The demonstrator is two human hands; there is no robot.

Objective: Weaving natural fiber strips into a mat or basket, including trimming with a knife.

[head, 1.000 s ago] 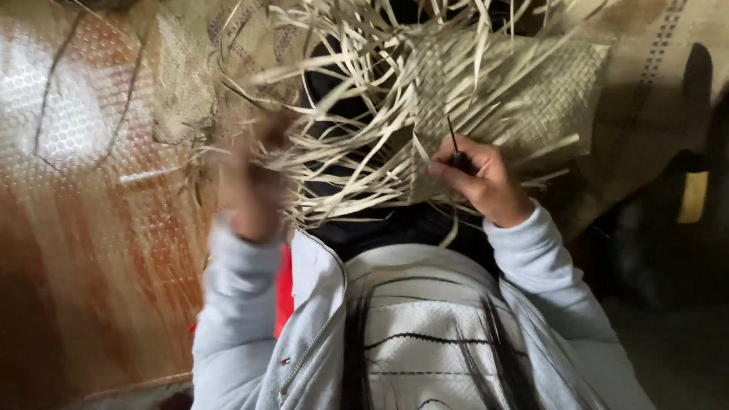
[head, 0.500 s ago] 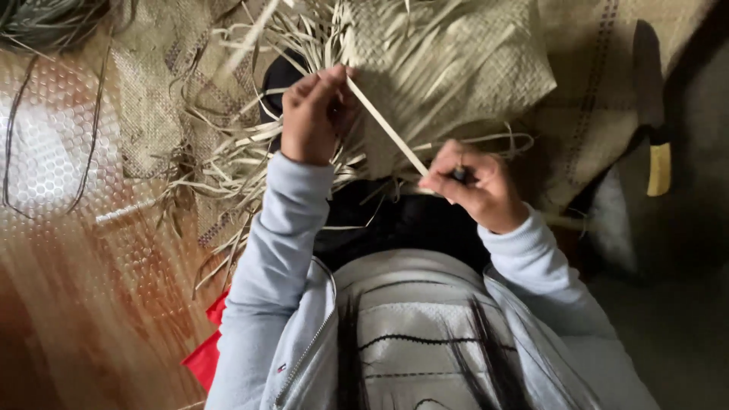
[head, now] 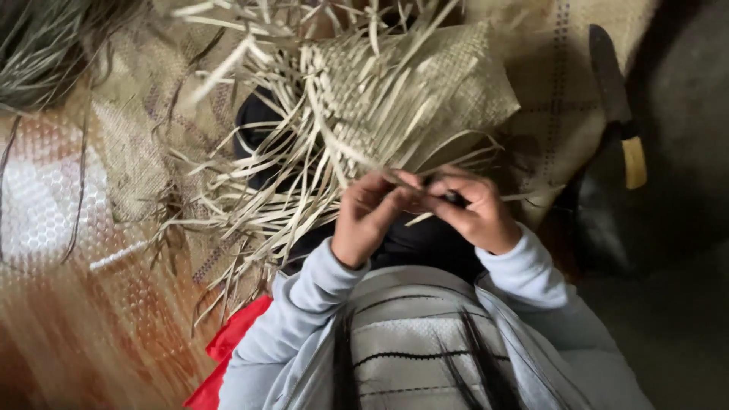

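A half-woven mat of pale straw strips (head: pixel 425 91) lies over my lap, its loose ends fanning out to the left. My left hand (head: pixel 368 216) pinches a single straw strip (head: pixel 395 178) at the mat's near edge. My right hand (head: pixel 474 209) sits right beside it, fingers closed on a small dark tool (head: pixel 453 199) and touching the same strip. Both hands meet at the mat's lower edge.
A finished woven mat (head: pixel 562 91) covers the floor beneath. A large knife with a yellow handle (head: pixel 619 114) lies at the right. Glossy patterned flooring (head: pixel 68 250) lies at the left, a bundle of dark grass (head: pixel 45 45) at the top left, red cloth (head: pixel 228 349) by my left elbow.
My left hand has come down from the upper mat to meet my right hand at the near edge. The long strip that was stretched between them is now gathered short.
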